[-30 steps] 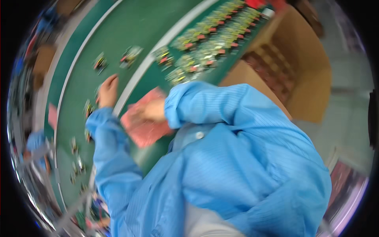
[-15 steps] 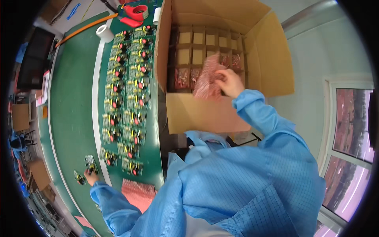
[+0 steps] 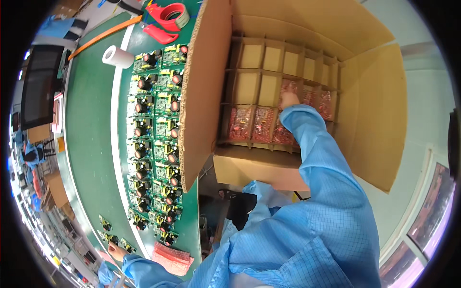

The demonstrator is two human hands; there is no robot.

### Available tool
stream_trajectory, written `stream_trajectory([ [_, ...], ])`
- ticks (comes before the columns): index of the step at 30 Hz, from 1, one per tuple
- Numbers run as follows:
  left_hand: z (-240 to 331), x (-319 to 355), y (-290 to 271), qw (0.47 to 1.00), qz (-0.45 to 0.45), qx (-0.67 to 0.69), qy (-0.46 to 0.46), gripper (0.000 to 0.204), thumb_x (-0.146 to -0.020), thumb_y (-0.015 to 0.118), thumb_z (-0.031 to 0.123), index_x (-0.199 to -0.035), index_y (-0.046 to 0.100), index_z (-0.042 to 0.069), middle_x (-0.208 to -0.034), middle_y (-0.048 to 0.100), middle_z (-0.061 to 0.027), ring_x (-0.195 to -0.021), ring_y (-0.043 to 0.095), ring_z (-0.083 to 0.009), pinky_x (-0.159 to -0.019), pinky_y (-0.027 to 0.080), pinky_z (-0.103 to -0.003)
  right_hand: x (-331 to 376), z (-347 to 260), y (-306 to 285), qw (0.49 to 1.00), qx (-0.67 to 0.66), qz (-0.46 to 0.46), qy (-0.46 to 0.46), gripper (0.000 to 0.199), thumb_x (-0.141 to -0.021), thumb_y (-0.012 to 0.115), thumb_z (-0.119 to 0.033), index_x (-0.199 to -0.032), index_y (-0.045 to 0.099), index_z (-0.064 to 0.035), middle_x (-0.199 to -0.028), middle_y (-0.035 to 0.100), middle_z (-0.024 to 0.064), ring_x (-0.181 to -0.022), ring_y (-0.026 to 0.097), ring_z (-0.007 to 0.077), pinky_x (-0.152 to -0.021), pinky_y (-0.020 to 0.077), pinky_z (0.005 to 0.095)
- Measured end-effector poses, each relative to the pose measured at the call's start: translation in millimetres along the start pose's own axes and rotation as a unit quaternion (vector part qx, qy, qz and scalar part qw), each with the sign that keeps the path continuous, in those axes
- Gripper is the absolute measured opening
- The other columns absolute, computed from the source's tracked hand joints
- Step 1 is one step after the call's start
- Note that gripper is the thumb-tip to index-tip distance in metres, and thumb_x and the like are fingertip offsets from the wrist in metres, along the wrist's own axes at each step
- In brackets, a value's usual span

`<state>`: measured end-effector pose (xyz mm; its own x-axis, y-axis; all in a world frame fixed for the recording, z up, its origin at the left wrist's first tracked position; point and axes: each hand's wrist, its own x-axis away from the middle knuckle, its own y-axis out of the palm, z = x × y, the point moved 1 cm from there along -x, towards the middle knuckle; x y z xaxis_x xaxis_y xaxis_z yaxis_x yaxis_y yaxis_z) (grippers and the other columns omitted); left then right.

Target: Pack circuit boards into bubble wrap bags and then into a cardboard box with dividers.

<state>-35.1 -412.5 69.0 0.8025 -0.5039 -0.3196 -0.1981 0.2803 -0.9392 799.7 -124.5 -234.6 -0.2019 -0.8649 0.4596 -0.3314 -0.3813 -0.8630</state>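
Observation:
My right hand (image 3: 289, 99) reaches down into a divided cardboard box (image 3: 379, 120). Its fingers are closed on a pink bubble-wrap bag (image 3: 290, 86), which sits in a middle compartment; the fingertips are partly hidden. More pink bags fill the front row and the compartments to the right of the hand. At the lower left, my left hand (image 3: 116, 251) is over the green bench, its fingers closed at the edge of a small green circuit board (image 3: 109, 238). Two other boards lie close by, one circuit board (image 3: 127, 246) to its right and another (image 3: 105, 223) farther away.
Two long columns of circuit boards (image 3: 140, 129) line the bench left of the box. A stack of pink bubble bags (image 3: 170, 259) lies at the near edge. Farther back are a white roll (image 3: 118, 57) and a red tape dispenser (image 3: 165, 21). The box's raised left flap (image 3: 206, 86) stands beside the boards.
My right hand has lowered the pink bag from above the box's front into a compartment. My left hand appears lower in the picture, still at the boards. The view has shifted.

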Motion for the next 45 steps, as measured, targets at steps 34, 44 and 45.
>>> stream_trajectory([
  [34,4.3,263.2,-136.9,0.892,-0.084,0.355,0.265,0.065,-0.065,0.074,0.021,-0.123,0.048,0.009,-0.109,0.052,-0.0126,-0.103,0.049,-0.0302,-0.087,0.039,-0.039,504.7,-426.0,-2.5,0.729,-0.158,-0.211,-0.631,0.026,-0.075,0.066,-0.011,-0.099,0.060,-0.0040,-0.080,0.060,0.0118,-0.066,0.059,0.0212,-0.059,0.0475,0.0314],
  [44,-103.7,252.1,-17.3,0.942,-0.083,0.319,0.068,0.015,-0.075,0.069,0.017,-0.084,0.066,0.005,-0.089,0.061,-0.0091,-0.084,0.057,-0.0276,-0.073,0.046,-0.036,524.7,-444.7,-9.8,0.751,-0.258,-0.124,-0.595,0.057,-0.070,0.069,0.000,-0.121,0.044,-0.0050,-0.101,0.061,0.0094,-0.076,0.056,0.0146,-0.071,0.0469,0.0267],
  [45,-97.6,248.0,-30.3,0.947,-0.054,0.311,0.065,0.012,-0.076,0.068,0.016,-0.081,0.067,0.005,-0.085,0.062,-0.0086,-0.080,0.058,-0.0263,-0.071,0.047,-0.035,526.9,-445.4,-7.8,0.748,-0.289,-0.100,-0.589,0.053,-0.070,0.070,0.000,-0.118,0.047,-0.0047,-0.099,0.061,0.0092,-0.076,0.056,0.0146,-0.071,0.0469,0.0267],
])
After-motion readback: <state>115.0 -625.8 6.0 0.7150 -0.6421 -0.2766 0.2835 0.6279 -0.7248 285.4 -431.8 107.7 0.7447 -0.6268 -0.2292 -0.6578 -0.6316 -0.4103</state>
